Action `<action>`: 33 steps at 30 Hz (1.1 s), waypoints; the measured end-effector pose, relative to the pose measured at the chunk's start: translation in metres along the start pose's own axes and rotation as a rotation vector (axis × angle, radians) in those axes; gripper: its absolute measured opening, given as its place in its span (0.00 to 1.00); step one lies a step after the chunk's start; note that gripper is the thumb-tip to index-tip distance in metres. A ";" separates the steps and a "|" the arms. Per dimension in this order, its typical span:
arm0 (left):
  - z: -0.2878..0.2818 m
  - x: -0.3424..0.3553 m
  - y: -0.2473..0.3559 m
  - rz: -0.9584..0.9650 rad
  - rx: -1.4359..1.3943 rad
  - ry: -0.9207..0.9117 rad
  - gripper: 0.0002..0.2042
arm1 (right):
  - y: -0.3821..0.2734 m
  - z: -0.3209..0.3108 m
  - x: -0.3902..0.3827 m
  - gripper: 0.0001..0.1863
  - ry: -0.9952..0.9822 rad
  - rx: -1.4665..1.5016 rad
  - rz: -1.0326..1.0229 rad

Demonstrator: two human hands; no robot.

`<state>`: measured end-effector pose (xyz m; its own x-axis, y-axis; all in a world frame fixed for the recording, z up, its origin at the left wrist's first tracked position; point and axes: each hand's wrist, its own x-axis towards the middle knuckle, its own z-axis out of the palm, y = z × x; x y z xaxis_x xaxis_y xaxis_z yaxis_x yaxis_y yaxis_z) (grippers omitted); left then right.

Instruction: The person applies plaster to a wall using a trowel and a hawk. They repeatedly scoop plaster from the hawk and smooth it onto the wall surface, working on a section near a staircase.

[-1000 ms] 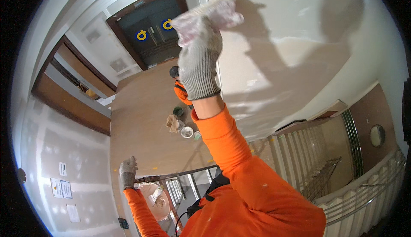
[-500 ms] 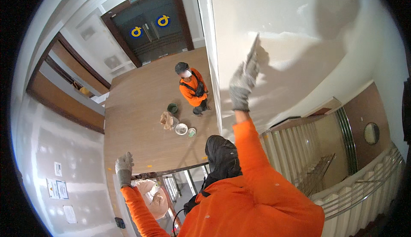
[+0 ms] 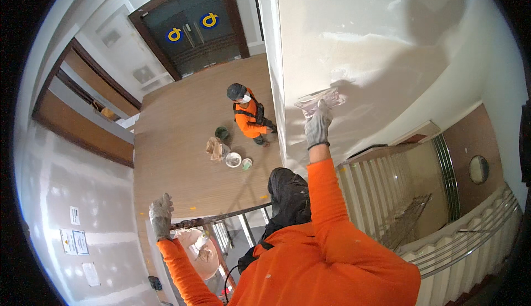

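Over on the left, white sheets hang on the patched side wall, and by the near left corner of the brown floor the person's left hand hovers in a grey glove, fingers loosely bent and released, a bucket lying below and to its right. Further along, a paper bag and a white pail stand mid-floor, with a co-worker near the floor's right edge. Close to the left edge of the pale wall, the gloved right hand grasps a broad flat blade smeared pinkish, though I can't quite tell whether it touches the wall
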<state>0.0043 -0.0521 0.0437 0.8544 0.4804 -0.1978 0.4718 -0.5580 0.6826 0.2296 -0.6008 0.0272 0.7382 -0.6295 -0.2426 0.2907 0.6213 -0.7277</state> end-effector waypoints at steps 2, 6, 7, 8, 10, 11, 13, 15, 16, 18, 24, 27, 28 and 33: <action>0.001 0.003 -0.003 -0.004 -0.048 0.005 0.25 | -0.002 0.009 0.016 0.24 0.108 0.154 0.170; 0.000 0.006 -0.005 -0.011 0.052 0.006 0.25 | -0.037 0.066 0.020 0.20 -0.028 0.131 0.080; -0.001 0.005 -0.004 -0.001 0.065 0.011 0.25 | -0.052 0.082 0.016 0.30 -0.173 0.152 -0.009; -0.001 0.005 -0.004 -0.009 0.088 0.001 0.25 | -0.069 0.107 0.014 0.30 -0.139 -0.363 -0.407; -0.002 0.004 -0.002 -0.013 0.125 -0.006 0.25 | -0.105 0.133 -0.006 0.30 -0.237 -0.500 -0.695; -0.002 0.004 -0.002 0.006 0.148 -0.003 0.25 | -0.131 0.139 -0.016 0.29 -0.311 -0.382 -0.648; -0.001 0.003 -0.002 -0.028 0.066 0.003 0.25 | -0.182 0.136 -0.033 0.27 -0.314 -0.686 -0.721; -0.001 0.004 -0.002 -0.037 0.012 0.009 0.26 | -0.216 0.118 -0.045 0.27 -0.240 -1.122 -1.067; 0.000 0.005 -0.002 -0.050 -0.009 0.007 0.26 | -0.224 0.110 -0.045 0.30 -0.190 -1.316 -1.285; 0.000 0.005 -0.003 -0.044 -0.019 0.010 0.27 | -0.201 0.079 -0.046 0.24 -0.344 -0.826 -0.965; -0.001 0.002 -0.001 0.008 -0.001 0.019 0.28 | -0.091 0.016 0.013 0.38 -0.242 -1.400 -1.447; -0.002 0.002 0.002 0.019 0.067 0.007 0.28 | -0.051 0.009 0.025 0.44 -0.255 -1.634 -1.400; -0.002 0.003 0.003 0.011 0.110 -0.003 0.28 | -0.041 -0.001 0.021 0.45 -0.312 -1.637 -1.318; 0.000 0.006 0.000 -0.012 0.093 0.013 0.27 | -0.016 -0.053 0.017 0.37 -0.378 -1.514 -1.349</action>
<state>0.0093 -0.0489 0.0426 0.8460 0.4960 -0.1957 0.5005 -0.6122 0.6121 0.2051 -0.6461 0.0001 0.6557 -0.0320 0.7543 0.1622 -0.9698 -0.1821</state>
